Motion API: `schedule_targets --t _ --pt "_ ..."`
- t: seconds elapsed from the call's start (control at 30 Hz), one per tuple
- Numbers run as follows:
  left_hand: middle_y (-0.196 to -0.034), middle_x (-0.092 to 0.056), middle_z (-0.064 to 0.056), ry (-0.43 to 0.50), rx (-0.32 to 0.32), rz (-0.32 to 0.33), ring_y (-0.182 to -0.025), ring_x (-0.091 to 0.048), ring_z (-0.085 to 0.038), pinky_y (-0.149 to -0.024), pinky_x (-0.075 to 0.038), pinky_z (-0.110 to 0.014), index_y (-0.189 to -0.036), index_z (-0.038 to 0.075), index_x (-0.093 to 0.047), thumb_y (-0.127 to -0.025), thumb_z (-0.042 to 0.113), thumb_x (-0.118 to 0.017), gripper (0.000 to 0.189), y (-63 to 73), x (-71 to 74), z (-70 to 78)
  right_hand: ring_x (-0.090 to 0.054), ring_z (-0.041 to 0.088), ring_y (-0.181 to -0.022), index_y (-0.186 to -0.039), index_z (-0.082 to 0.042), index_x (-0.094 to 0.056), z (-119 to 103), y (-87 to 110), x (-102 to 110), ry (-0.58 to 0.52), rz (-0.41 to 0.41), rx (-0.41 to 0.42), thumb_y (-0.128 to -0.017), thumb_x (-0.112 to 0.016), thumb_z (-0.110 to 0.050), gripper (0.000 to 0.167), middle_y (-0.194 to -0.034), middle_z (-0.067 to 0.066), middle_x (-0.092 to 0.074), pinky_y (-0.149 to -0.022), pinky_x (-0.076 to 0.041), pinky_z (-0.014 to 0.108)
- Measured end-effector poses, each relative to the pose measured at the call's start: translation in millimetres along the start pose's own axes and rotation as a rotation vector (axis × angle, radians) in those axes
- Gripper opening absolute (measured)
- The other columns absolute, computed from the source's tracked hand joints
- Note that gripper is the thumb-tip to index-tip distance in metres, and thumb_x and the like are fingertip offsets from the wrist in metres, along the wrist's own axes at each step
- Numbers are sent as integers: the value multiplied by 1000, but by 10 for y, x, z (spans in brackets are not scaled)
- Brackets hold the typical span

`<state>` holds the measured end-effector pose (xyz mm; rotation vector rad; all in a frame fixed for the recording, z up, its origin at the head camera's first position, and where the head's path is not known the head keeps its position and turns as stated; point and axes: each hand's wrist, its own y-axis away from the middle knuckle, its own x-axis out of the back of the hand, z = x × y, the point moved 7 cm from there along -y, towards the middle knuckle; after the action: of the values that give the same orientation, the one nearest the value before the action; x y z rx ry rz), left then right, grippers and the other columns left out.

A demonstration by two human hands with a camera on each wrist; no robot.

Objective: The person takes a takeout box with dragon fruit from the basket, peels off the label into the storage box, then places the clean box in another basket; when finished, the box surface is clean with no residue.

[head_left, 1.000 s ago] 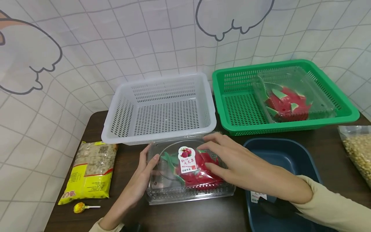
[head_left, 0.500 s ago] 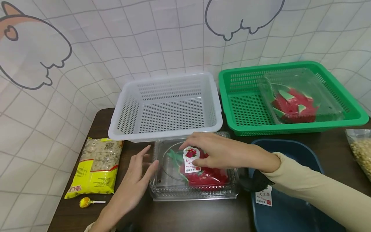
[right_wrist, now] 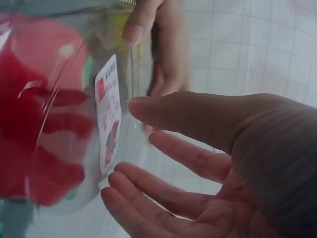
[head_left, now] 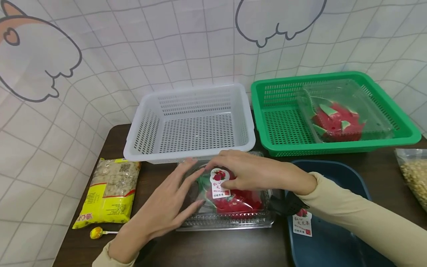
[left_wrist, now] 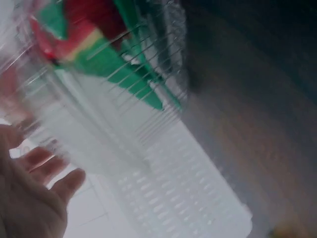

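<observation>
A clear plastic clamshell box [head_left: 190, 222] with red and green dragon fruit [head_left: 243, 202] inside lies on the table before me. On its lid sits a white sticker [head_left: 221, 191] with a fruit picture. My right hand [head_left: 257, 172] is over the lid, its thumb and fingertips at the sticker's edges; the fingers look relaxed in the right wrist view. My left hand [head_left: 166, 200] reaches over the box's left part, fingers spread; whether they touch the lid is unclear. A loose sticker [head_left: 302, 223] hangs at the rim of a dark blue tray [head_left: 330, 241].
Behind the box stands a white basket [head_left: 197, 129]. A green basket [head_left: 280, 126] at the back right holds another dragon fruit box [head_left: 338, 122]. At left lie a yellow bag [head_left: 110, 196] and a lollipop [head_left: 96, 233]. A bag of grains [head_left: 415, 174] is at far right.
My right hand has moved left onto the sticker. My left hand drew back from the box's left edge, then came in over the lid beside the right hand.
</observation>
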<state>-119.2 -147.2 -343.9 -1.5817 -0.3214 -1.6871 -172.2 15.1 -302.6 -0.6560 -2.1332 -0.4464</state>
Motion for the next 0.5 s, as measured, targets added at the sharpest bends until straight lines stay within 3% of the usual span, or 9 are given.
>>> schedule_targets --t 0.2,0.5 --pt "-170 -26 -15 0 27 -103 -158 -22 -29 -127 -21 -54 -164 9 -33 -107 48 -49 71 -3 -135 -40 -59 22 -105 -135 -7 -67 55 -19 -1 -28 -7 -1 -94 -78 -10 43 -126 7 -67 -92 -56 37" --pt "-174 -18 -8 -45 68 -160 -161 -15 -28 -130 1 -40 -169 18 -18 -108 48 -46 73 20 -193 -49 -57 20 -98 -134 -10 -68 57 -37 -11 -11 -16 -11 -93 -79 -14 42 -117 5 -67 -81 -55 30"
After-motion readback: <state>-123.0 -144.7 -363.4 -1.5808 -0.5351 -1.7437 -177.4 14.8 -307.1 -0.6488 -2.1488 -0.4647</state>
